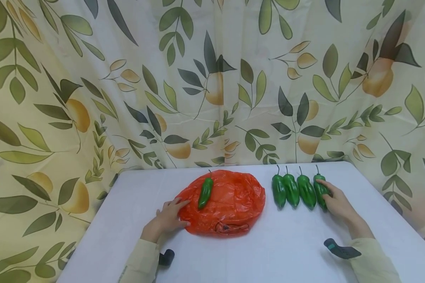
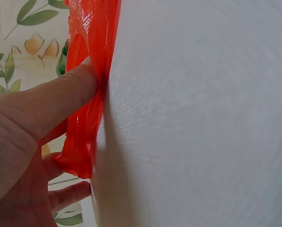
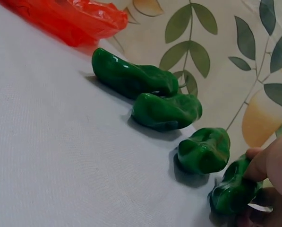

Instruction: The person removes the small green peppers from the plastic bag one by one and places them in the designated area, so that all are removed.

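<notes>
A crumpled red plastic bag (image 1: 237, 196) lies flat on the white table, left of its middle. One slim green pepper (image 1: 206, 192) rests on top of it, stem pointing away. At the bag's left edge, my left hand (image 1: 168, 216) touches the plastic with spread fingers; in the left wrist view the thumb (image 2: 77, 85) presses against the red film. On the right side, my right hand (image 1: 336, 200) grips the rightmost green pepper (image 1: 318, 188) of a row, thumb and fingers on its sides. Part of that pepper (image 3: 230, 194) is hidden by the fingers in the right wrist view.
Three more green peppers stand in line left of the held one: a near one (image 1: 306, 192), a middle one (image 1: 291, 191) and a far one (image 1: 278, 191). A leaf-and-fruit patterned curtain (image 1: 230, 86) hangs behind the table (image 1: 262, 255). Dark straps show at both wrists.
</notes>
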### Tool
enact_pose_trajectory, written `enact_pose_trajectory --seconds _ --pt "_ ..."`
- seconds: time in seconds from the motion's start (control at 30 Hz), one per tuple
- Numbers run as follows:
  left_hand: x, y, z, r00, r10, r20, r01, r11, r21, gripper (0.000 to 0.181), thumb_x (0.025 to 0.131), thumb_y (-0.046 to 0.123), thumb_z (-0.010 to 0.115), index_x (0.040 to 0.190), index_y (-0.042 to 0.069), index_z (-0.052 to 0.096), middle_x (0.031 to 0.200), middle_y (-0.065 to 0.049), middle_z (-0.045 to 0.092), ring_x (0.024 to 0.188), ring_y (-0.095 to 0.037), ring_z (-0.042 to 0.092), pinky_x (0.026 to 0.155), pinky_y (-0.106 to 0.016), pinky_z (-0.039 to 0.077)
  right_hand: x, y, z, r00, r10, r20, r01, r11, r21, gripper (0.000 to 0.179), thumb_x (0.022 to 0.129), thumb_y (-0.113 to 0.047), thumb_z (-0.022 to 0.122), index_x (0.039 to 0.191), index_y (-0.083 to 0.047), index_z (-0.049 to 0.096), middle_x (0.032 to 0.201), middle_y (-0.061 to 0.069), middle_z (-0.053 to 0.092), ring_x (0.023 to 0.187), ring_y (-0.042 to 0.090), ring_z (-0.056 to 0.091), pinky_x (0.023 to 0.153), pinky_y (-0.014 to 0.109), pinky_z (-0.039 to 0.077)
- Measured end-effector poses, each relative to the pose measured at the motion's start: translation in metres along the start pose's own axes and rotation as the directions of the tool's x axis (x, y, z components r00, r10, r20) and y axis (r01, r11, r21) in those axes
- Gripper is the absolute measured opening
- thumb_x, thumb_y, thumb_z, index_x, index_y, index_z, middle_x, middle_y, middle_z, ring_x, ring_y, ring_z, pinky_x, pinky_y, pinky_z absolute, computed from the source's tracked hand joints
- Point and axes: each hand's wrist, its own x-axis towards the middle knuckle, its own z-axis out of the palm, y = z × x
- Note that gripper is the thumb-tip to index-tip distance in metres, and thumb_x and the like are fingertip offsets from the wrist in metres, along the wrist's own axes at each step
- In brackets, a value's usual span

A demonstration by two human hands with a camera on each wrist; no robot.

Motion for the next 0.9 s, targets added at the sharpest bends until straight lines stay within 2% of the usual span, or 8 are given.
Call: enact_pose_trajectory --seconds 0.33,0.57,0.73,0.9 --pt "0.0009 -0.0007 0.0 1.0 0.004 0.002 -0.004 1.0 0.006 0.078 0.081 0.033 0.084 0.15 0.026 0.05 0.162 -0.01 0.037 0.145 -0.042 0.032 0.113 -0.079 0.022 0.0014 0.002 0.0023 0.999 0.026 -0.028 -0.026 1.0 -0.017 0.059 0.101 -0.002 0.027 0.159 0.001 0.017 0.159 0.042 0.003 0.146 0.065 0.004 0.114 0.078 0.014" --pt "0.0006 -0.0005 0.0004 1.0 0.012 0.002 -0.012 1.0 0.012 0.077 0.08 0.033 0.084 0.149 0.024 0.051 0.161 -0.012 0.038 0.144 -0.042 0.033 0.112 -0.08 0.024 -0.0014 0.004 0.0016 0.998 -0.005 -0.057 0.003 0.999 -0.036 0.057 0.102 -0.003 0.029 0.158 0.002 0.019 0.156 0.046 0.011 0.141 0.068 0.015 0.111 0.08 0.02" --pt "-0.0021 0.0017 -0.0019 1.0 0.007 0.005 -0.007 1.0 0.006 0.077 0.081 0.033 0.084 0.15 0.025 0.05 0.161 -0.012 0.038 0.144 -0.042 0.033 0.112 -0.079 0.024 -0.0012 0.0039 0.0018 0.997 -0.033 -0.066 0.03 0.998 -0.051 0.055 0.103 -0.004 0.03 0.157 0.005 0.022 0.156 0.045 0.013 0.142 0.067 0.014 0.111 0.079 0.02" --pt "-0.0011 0.0019 -0.0023 1.0 0.01 0.004 -0.01 1.0 0.005 0.078 0.081 0.033 0.084 0.15 0.025 0.05 0.161 -0.011 0.037 0.144 -0.041 0.032 0.113 -0.079 0.024 -0.0011 0.0034 0.0008 0.998 -0.029 -0.06 0.025 0.997 -0.07 0.054 0.106 -0.009 0.031 0.157 0.004 0.021 0.157 0.044 0.013 0.143 0.066 0.014 0.112 0.078 0.02"
